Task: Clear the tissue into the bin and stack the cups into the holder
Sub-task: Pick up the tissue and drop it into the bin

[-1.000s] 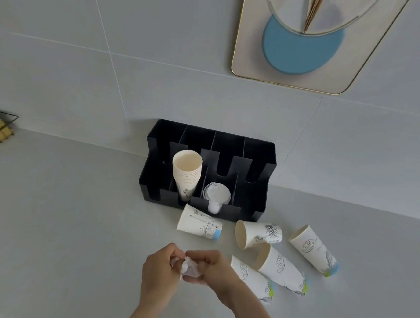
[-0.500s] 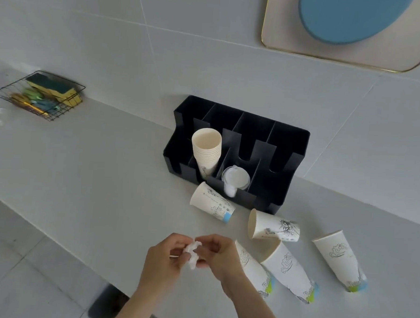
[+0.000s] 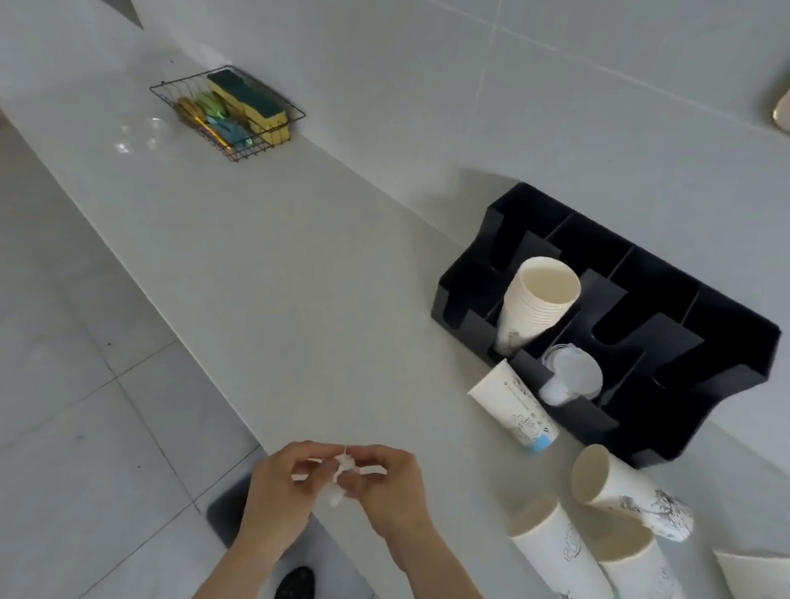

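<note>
My left hand (image 3: 282,495) and my right hand (image 3: 390,491) meet over the counter's front edge, both pinching a small crumpled white tissue (image 3: 340,477) between the fingertips. To the right stands the black cup holder (image 3: 725,344) against the wall, with a stack of paper cups (image 3: 537,302) leaning in one slot and plastic lids (image 3: 572,375) in the slot beside it. Several printed paper cups lie on their sides on the counter: one (image 3: 513,406) just in front of the holder, another (image 3: 630,492) further right, two more (image 3: 557,569) near the bottom edge.
A dark bin (image 3: 231,515) shows on the tiled floor below the counter edge, mostly hidden by my left hand. A wire basket (image 3: 229,112) with sponges sits far left on the counter by the wall. A dark shoe (image 3: 293,591) is beneath my arms.
The view has swung left and down, bringing the floor, the bin and the whole basket into sight. My hands still hold the tissue and now hang over the counter's edge.
</note>
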